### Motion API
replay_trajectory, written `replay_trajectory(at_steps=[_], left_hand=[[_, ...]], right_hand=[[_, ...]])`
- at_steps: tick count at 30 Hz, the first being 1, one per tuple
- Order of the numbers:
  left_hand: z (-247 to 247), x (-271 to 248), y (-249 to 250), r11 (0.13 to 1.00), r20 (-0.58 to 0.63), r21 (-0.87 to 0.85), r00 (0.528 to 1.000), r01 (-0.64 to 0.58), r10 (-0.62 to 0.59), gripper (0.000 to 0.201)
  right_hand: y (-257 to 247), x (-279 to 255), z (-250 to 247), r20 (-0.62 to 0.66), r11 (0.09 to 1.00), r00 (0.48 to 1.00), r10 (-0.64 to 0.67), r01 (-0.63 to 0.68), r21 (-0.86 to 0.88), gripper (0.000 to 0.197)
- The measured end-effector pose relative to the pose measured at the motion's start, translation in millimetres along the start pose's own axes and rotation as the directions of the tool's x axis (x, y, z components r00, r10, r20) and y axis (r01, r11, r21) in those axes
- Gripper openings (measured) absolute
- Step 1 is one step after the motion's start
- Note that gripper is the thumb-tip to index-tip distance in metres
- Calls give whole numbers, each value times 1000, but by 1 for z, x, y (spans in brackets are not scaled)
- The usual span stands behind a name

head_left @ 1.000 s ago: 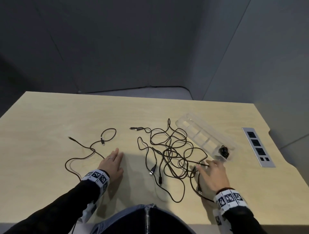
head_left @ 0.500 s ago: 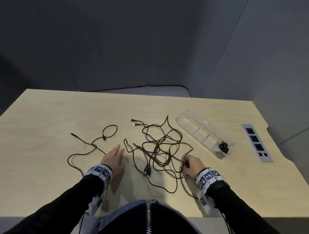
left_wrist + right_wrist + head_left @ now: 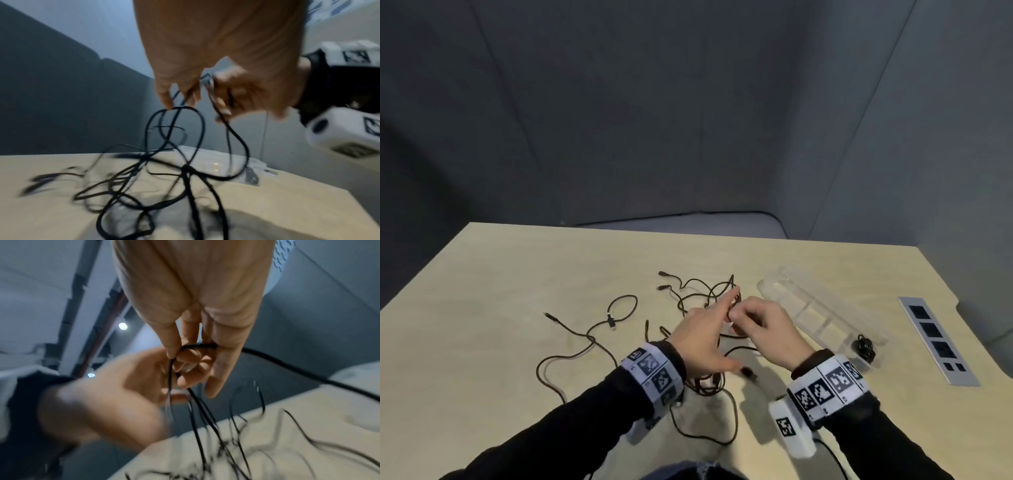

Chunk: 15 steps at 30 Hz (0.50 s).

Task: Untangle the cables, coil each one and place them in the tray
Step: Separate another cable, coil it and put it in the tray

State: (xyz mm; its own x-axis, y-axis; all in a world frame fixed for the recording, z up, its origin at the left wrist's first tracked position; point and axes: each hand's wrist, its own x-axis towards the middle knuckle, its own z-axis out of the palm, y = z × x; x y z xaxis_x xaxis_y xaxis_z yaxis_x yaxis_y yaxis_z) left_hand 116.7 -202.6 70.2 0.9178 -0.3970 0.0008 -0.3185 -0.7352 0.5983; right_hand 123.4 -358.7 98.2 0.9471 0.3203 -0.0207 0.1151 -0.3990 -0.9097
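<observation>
A tangle of black cables (image 3: 702, 281) lies mid-table, with part of it lifted off the wood. Both hands meet above it. My right hand (image 3: 743, 313) pinches a strand between thumb and fingers, as the right wrist view shows (image 3: 185, 350). My left hand (image 3: 726, 308) holds neighbouring loops at its fingertips (image 3: 172, 104), its index finger stretched forward. Strands hang from both hands down to the heap (image 3: 185, 168). A clear tray (image 3: 804, 294) lies to the right, with one small coiled cable (image 3: 864, 346) in its near end.
A separate black cable (image 3: 589, 337) sprawls loose on the table to the left of my hands. A grey socket panel (image 3: 935, 339) is set into the table at the far right. Dark partition walls close off the back and right.
The right hand closed on the tangle, dragged it left and lifted it. The left hand left the table and came right to meet it. The head view has tilted upward.
</observation>
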Motion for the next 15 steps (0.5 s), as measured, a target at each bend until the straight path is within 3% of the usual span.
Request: replay_trajectory(at_steps=[2, 5, 8, 11, 13, 15], left_hand=[[4, 8, -16, 998, -134, -54, 990, 44, -51, 72], [1, 7, -52, 981, -133, 9, 972, 195, -192, 45], [-5, -1, -91, 951, -81, 137, 960, 277, -268, 45], [-15, -1, -111, 830, -48, 303, 877, 468, -478, 41], [-19, 2, -113, 741, -113, 347, 810, 575, -575, 54], [-25, 11, -101, 739, -242, 229, 772, 633, -587, 61]], right_hand=[[-24, 1, -12, -65, 993, 997, -32, 39, 108, 22], [-56, 1, -43, -228, 948, 973, -31, 101, 302, 22], [-78, 0, -74, -354, 924, 931, -89, 210, 320, 24], [-89, 1, -84, -378, 930, 912, -162, 269, 251, 26], [-92, 2, -78, -357, 937, 920, -160, 256, 240, 25], [-93, 5, -70, -327, 934, 934, -143, 237, 266, 24]])
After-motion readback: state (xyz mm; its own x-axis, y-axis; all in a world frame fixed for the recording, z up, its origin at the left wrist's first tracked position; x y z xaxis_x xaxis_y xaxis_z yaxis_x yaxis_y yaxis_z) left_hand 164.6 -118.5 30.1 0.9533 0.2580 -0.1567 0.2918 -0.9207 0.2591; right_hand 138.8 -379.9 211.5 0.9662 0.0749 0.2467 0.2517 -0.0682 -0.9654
